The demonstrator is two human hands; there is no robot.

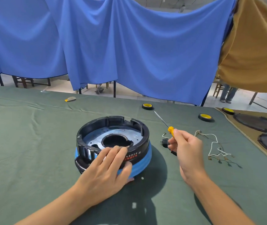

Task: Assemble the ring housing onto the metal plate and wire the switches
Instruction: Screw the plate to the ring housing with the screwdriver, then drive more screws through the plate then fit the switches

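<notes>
A black ring housing point(143, 127) sits on a blue base point(143, 164) in the middle of the green-covered table, with a round metal plate point(97, 137) with a central hole lying inside it. My left hand point(106, 172) rests on the housing's near rim, fingers laid over the edge and thumb against the side. My right hand point(186, 148) holds a yellow-handled screwdriver point(170, 129) to the right of the housing, its thin shaft pointing up and away. A bundle of white wires with small switches point(213, 143) lies on the cloth to the right of that hand.
Two black tape rolls with yellow cores point(147, 106) point(206, 117) lie beyond the housing. Dark round lids point(257, 123) rest on a brown cloth at the right edge. A small yellow-and-grey item point(70, 99) sits far left. Blue drapes point(129, 46) hang behind the table.
</notes>
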